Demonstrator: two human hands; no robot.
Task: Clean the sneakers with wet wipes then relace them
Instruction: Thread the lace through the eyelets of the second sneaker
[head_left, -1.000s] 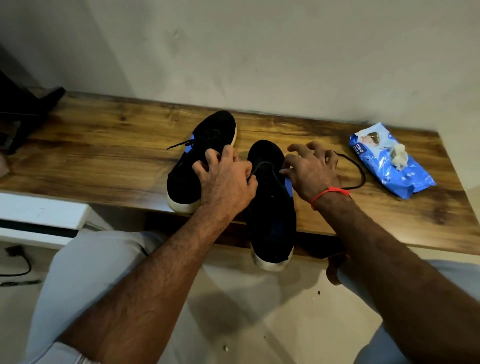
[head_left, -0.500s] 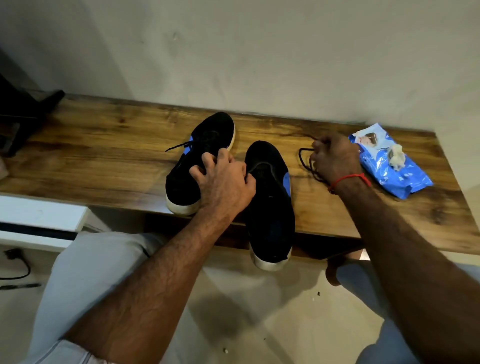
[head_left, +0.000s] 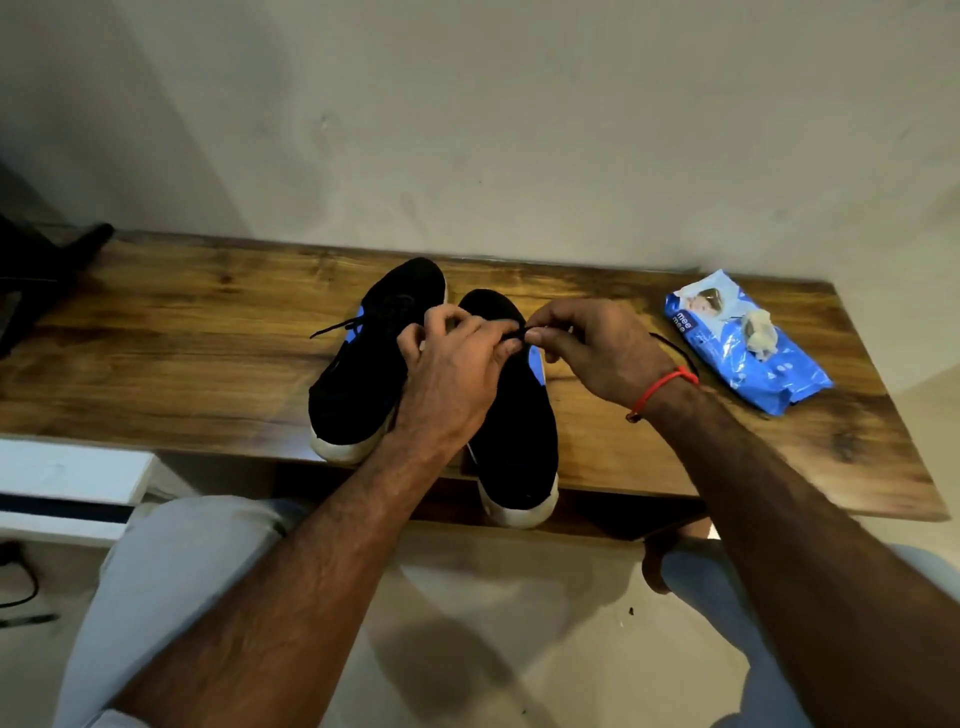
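Two black sneakers side by side on wooden bench (head_left: 156, 364), L hand (head_left: 452, 364) over right sneaker (head_left: 514, 415), fingers pinching lace (head_left: 670, 348) w/ R hand (head_left: 597, 348), left sneaker (head_left: 358, 384) just beside, wipes pack (head_left: 748, 353) at right, used wipe on top

Head-worn camera looks forward and down, close over the table (head_left: 156, 364).

black sneakers (head_left: 374, 379), blue wipes pack (head_left: 748, 353)

Matt black cloth sneakers with pale rubbery soles (head_left: 519, 415), stained glossy wooden tabletop (head_left: 182, 364), crinkled shiny blue plastic wipes pack (head_left: 753, 364) at right, rough matt plaster wall (head_left: 519, 130)
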